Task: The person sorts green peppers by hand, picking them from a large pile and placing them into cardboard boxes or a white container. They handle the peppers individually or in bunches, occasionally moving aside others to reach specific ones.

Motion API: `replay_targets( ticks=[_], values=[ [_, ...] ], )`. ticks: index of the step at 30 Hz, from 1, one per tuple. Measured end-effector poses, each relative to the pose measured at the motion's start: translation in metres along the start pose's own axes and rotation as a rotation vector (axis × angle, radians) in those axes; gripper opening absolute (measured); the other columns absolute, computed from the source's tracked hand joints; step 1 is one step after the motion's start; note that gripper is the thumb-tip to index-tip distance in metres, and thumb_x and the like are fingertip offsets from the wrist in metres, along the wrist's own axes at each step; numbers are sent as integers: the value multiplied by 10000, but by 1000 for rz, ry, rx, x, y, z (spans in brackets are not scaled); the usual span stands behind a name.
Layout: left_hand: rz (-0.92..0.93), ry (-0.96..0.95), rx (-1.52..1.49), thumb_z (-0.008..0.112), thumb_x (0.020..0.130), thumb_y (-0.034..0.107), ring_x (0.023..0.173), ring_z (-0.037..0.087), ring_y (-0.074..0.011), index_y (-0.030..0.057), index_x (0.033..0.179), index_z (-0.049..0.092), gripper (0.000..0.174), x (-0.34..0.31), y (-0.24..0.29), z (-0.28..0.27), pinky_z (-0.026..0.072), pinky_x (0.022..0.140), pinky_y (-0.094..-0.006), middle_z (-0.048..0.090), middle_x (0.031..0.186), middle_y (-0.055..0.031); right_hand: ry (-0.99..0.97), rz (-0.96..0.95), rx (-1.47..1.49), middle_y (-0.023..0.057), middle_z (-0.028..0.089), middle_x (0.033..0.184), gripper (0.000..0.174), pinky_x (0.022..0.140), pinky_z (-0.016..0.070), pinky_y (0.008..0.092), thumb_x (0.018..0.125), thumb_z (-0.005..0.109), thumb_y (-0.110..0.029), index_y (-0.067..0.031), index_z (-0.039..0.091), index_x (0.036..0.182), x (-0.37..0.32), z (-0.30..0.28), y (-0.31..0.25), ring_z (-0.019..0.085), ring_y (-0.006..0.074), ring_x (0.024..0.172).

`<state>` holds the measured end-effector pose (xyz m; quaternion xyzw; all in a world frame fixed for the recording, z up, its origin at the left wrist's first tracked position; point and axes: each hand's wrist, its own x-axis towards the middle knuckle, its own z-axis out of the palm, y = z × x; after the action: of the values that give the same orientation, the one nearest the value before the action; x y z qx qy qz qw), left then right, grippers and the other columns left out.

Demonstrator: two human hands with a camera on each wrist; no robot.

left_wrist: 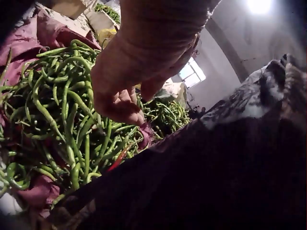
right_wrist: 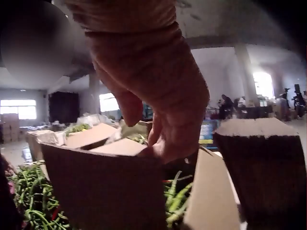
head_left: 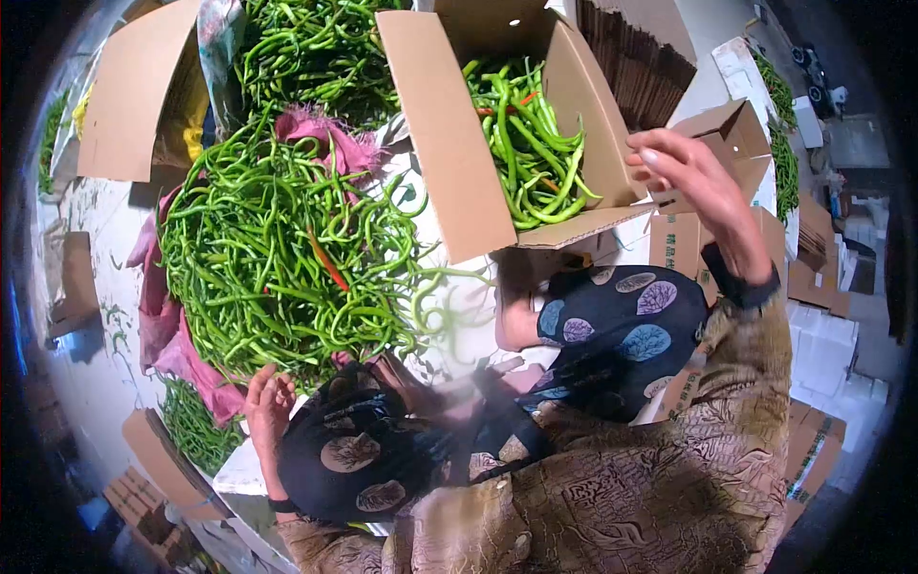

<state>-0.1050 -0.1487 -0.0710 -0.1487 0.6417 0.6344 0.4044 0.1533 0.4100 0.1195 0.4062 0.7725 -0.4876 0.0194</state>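
Long green chili peppers (head_left: 287,258) lie in a big heap on pink cloth, with a few red ones among them. At the heap's near edge my left hand (head_left: 271,407) hovers, its fingers loosely bent and nothing held. An open cardboard box (head_left: 445,143) stands beyond my knees, partly filled with green peppers (head_left: 535,153). My right hand (head_left: 693,177) is raised just right of the box, fingers relaxed and without a pepper. In the right wrist view, that hand (right_wrist: 168,105) overlaps the box's flaps (right_wrist: 105,187).
Another pepper pile (head_left: 316,48) sits at the back. Flattened cardboard (head_left: 636,57) is stacked behind the box, and a smaller open carton (head_left: 732,143) stands to its right. More cardboard (head_left: 120,96) rises at the far left. My knees in patterned cloth (head_left: 622,325) are close below the box.
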Motion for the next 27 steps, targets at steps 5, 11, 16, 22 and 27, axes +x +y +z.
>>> replay_targets(
  ticks=[5, 11, 16, 22, 27],
  values=[
    [31, 180, 23, 568, 911, 90, 729, 582, -125, -9, 1210, 513, 320, -12, -12, 3, 512, 708, -262, 610, 855, -59, -359, 60, 22, 99, 660, 974, 305, 777, 496, 293, 906, 555, -221, 13, 623, 1090, -77, 63, -79, 628, 161, 868],
    [32, 181, 181, 589, 885, 120, 783, 608, -147, -51, 1183, 531, 348, -24, -24, 18, 484, 694, -247, 641, 906, -100, -833, 276, 250, 120, 674, 1038, 221, 876, 478, 297, 900, 568, -108, 41, 633, 1049, -89, 164, -46, 635, 215, 957],
    [42, 192, 225, 602, 880, 147, 824, 602, -149, -60, 1190, 521, 382, -31, -40, 10, 476, 730, -261, 639, 931, -100, -692, 322, 479, 70, 654, 958, 269, 673, 471, 233, 900, 563, -150, 37, 612, 1087, -71, 242, 6, 581, 105, 769],
    [113, -80, 313, 588, 926, 234, 930, 615, -160, -21, 1208, 543, 382, -34, -59, 55, 486, 810, -278, 654, 996, -102, -637, 491, 613, 40, 636, 1001, 302, 749, 471, 255, 930, 558, -244, -35, 588, 1147, -36, 312, 103, 563, 99, 837],
    [144, 235, 522, 655, 867, 197, 933, 630, -193, -38, 1263, 495, 488, 20, -92, 72, 491, 829, -306, 661, 1017, -146, -523, 383, 469, 22, 623, 974, 282, 753, 473, 256, 939, 549, -248, -29, 584, 1113, -9, 345, 114, 575, 101, 882]
  ],
)
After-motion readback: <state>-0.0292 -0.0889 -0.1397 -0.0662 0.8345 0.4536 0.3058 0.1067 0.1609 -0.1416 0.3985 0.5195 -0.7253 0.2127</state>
